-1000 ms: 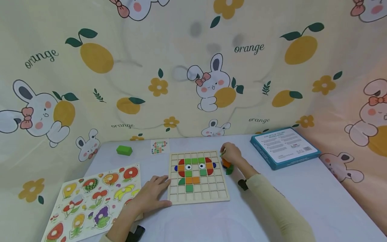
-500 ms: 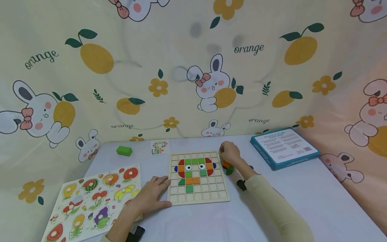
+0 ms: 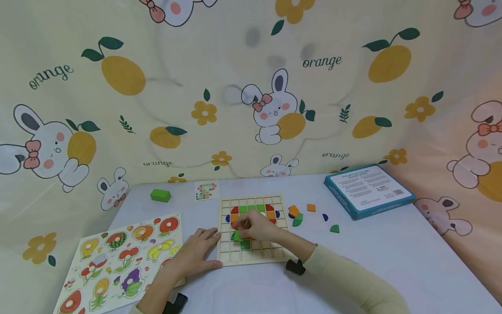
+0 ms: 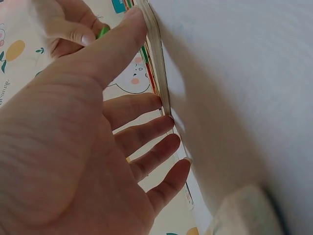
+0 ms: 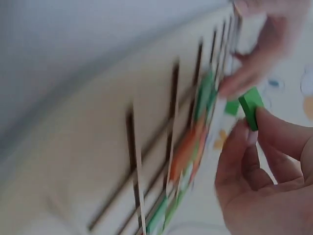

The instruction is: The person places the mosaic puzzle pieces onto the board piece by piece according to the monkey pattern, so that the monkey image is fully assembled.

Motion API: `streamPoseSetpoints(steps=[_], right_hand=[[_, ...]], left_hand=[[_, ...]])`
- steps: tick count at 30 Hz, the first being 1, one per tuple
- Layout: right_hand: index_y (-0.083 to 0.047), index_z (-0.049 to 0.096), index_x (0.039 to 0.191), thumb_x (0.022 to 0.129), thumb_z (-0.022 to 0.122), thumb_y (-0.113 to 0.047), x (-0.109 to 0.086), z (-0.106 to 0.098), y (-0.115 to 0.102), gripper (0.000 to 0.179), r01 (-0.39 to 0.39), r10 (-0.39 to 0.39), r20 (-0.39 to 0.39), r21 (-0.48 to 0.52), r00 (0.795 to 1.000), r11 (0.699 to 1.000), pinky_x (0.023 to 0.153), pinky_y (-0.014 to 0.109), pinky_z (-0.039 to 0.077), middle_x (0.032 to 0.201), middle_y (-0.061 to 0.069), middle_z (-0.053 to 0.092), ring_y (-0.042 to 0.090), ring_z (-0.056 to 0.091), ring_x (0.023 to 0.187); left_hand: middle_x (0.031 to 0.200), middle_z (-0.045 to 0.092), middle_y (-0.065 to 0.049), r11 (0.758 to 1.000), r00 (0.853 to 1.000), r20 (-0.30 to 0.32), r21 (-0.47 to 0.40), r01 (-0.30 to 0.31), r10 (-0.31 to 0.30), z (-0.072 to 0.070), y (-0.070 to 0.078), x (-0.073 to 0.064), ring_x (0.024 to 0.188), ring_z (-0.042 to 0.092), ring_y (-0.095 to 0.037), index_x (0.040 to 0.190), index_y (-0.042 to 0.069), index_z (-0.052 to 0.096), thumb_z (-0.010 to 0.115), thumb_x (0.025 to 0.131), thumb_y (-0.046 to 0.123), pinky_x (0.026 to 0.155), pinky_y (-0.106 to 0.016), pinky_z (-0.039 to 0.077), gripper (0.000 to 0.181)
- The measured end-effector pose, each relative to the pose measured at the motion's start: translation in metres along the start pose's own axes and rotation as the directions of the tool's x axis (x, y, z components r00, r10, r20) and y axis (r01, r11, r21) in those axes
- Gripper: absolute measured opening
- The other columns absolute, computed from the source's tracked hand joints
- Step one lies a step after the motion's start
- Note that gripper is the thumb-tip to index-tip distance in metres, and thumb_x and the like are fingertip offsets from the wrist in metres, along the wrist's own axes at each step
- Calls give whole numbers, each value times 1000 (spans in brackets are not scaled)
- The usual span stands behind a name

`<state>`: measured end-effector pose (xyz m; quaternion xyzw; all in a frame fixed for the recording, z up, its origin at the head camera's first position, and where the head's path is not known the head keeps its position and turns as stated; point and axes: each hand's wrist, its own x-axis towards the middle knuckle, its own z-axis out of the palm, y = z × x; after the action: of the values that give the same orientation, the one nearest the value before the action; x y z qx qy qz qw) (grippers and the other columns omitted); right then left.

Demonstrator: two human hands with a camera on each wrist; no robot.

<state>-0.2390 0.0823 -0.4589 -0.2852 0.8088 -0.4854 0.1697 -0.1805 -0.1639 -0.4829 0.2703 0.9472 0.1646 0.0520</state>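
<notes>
The right hand point(image 3: 256, 224) pinches a green tile point(image 5: 252, 107) over the board point(image 3: 255, 257), which lies around mid-table. The left hand point(image 3: 198, 250), fingers extended, touches the board's side facing the table's left edge. Loose pieces point(image 3: 297, 220) lie beyond the opposite side; a box point(image 3: 368, 192) sits by the table's far right corner.

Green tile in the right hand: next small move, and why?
Probably lower the green tile into an empty cell of the wooden grid board: the right hand pinches it above the board, bare cells remain there, and the left hand touches the board's left edge. Which cell, I can't tell.
</notes>
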Motion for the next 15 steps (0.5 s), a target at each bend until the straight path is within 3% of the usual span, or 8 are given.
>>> streamPoseSetpoints(steps=[3, 8, 12, 15], right_hand=[[3, 73, 100, 84, 70, 12, 0, 17, 0, 18, 0, 1, 27, -37, 1000, 999, 62, 19, 46, 74, 2, 61, 8, 52, 67], [-5, 74, 91, 84, 74, 7, -2, 30, 0, 13, -23, 23, -5, -151, 1000, 988, 63, 20, 45, 75, -2, 60, 7, 51, 69], [-9, 75, 95, 87, 74, 0, -4, 30, -3, 12, 8, -7, 3, -281, 1000, 960, 68, 20, 47, 83, -4, 64, 9, 53, 75], [-9, 75, 101, 90, 73, -5, -7, 27, -7, 12, 50, -45, 21, -366, 999, 929, 78, 22, 50, 93, -4, 68, 10, 57, 86]], left_hand=[[148, 47, -15, 1000, 1000, 1, 1, 2, -2, 1, -1, 0, 129, 45, -35, 143, 5, 54, 78, 80, 54, 103, -54, 43, 83], [148, 47, -15, 1000, 1000, 6, -6, 3, -2, 2, 0, -1, 129, 45, -35, 143, 6, 54, 77, 80, 55, 103, -55, 43, 83], [148, 47, -15, 1000, 1000, 6, -7, 1, -1, 1, 0, 0, 129, 45, -35, 143, 6, 54, 77, 80, 55, 102, -55, 43, 83], [149, 47, -15, 1000, 1000, 6, 0, 5, -5, 1, 0, 1, 129, 45, -34, 143, 6, 54, 77, 80, 56, 102, -54, 43, 83]])
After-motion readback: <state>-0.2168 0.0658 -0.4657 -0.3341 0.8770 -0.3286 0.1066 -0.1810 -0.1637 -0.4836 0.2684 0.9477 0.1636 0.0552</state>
